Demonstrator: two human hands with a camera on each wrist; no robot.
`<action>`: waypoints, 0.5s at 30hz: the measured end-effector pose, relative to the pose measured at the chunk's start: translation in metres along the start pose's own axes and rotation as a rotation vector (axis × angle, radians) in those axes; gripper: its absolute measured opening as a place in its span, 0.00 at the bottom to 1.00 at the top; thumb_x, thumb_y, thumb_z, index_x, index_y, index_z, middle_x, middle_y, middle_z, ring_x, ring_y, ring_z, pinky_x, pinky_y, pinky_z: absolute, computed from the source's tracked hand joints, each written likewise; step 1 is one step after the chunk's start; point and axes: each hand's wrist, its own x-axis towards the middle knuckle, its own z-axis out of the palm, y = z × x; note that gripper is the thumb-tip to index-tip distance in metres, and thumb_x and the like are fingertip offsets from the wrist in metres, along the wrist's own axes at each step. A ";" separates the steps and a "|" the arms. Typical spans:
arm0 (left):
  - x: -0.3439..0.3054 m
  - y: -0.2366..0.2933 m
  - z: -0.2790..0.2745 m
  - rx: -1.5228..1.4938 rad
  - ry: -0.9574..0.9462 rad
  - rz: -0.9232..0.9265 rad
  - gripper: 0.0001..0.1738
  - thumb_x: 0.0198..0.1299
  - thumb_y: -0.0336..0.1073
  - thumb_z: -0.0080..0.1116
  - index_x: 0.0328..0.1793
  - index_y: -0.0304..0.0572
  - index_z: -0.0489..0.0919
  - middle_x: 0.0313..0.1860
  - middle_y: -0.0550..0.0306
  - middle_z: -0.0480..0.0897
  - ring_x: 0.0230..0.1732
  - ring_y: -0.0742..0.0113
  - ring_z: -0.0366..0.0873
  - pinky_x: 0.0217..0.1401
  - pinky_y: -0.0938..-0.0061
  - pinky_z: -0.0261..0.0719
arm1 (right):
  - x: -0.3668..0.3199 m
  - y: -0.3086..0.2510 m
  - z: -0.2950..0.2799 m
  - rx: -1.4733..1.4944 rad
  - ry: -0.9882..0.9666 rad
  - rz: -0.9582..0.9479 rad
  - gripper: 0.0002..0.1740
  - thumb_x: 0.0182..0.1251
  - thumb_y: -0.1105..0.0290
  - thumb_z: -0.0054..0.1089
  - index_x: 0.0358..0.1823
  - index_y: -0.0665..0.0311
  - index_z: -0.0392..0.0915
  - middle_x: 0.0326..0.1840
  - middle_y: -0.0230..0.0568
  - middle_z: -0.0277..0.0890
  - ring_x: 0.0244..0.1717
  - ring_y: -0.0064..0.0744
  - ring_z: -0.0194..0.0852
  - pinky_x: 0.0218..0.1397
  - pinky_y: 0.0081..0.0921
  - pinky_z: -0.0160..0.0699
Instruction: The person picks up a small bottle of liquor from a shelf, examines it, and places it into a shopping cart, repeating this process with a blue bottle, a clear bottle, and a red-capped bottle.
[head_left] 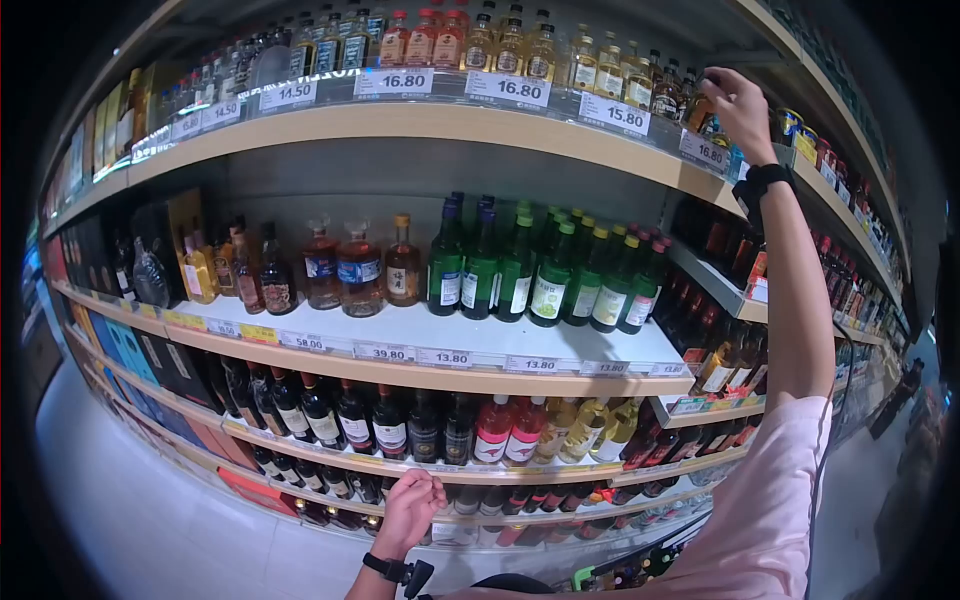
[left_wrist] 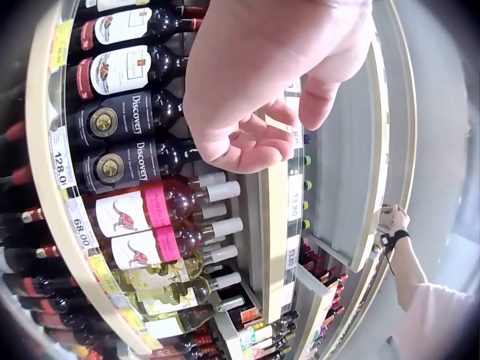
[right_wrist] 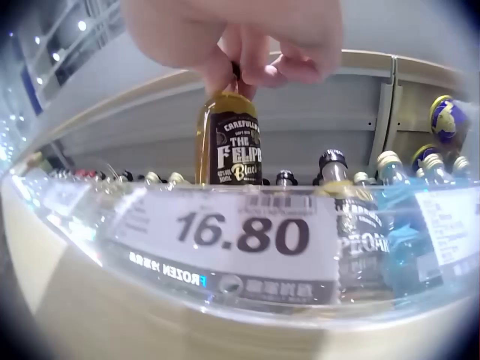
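Bottle (right_wrist: pixel 237 150) handling, 2 o'clock | right hand (head_left: pixel 738 112): fingers pinching neck | left hand (head_left: pixel 410 508), 7 o'clock: loosely curled, empty | next likely needs upright clearance past price label (right_wrist: pixel 240 236)

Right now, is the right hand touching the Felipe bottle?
Touching. The right wrist view shows the right hand pinching the Felipe bottle by its top.

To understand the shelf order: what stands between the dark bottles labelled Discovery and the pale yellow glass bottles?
Red glass bottles with kangaroo labels, two in the front row, as the left wrist view shows.
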 end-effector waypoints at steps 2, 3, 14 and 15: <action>-0.001 0.008 0.001 0.070 -0.008 -0.025 0.02 0.65 0.26 0.52 0.42 0.40 0.73 0.40 0.51 0.78 0.41 0.62 0.76 0.48 0.69 0.75 | -0.011 0.001 -0.011 0.099 0.140 0.029 0.18 0.66 0.61 0.64 0.54 0.63 0.82 0.42 0.45 0.86 0.44 0.33 0.85 0.50 0.26 0.79; 0.003 -0.037 0.019 -0.029 -0.015 -0.020 0.02 0.65 0.26 0.52 0.41 0.41 0.73 0.40 0.51 0.78 0.41 0.62 0.76 0.48 0.69 0.75 | 0.016 -0.017 -0.019 0.190 0.110 -0.061 0.18 0.67 0.62 0.64 0.54 0.64 0.82 0.41 0.42 0.86 0.44 0.29 0.84 0.49 0.23 0.78; 0.000 0.014 0.018 0.018 -0.116 -0.100 0.01 0.68 0.30 0.50 0.41 0.43 0.71 0.42 0.49 0.79 0.41 0.62 0.76 0.47 0.69 0.72 | -0.196 -0.151 -0.030 0.717 -0.045 0.231 0.12 0.68 0.72 0.62 0.50 0.70 0.79 0.37 0.32 0.80 0.27 0.12 0.67 0.27 0.12 0.63; 0.000 0.019 0.017 0.022 -0.146 -0.111 0.01 0.67 0.30 0.50 0.41 0.43 0.71 0.44 0.48 0.79 0.42 0.61 0.76 0.47 0.70 0.73 | -0.227 -0.171 -0.027 0.794 -0.109 0.296 0.11 0.68 0.74 0.61 0.50 0.70 0.79 0.37 0.33 0.81 0.32 0.15 0.73 0.32 0.13 0.69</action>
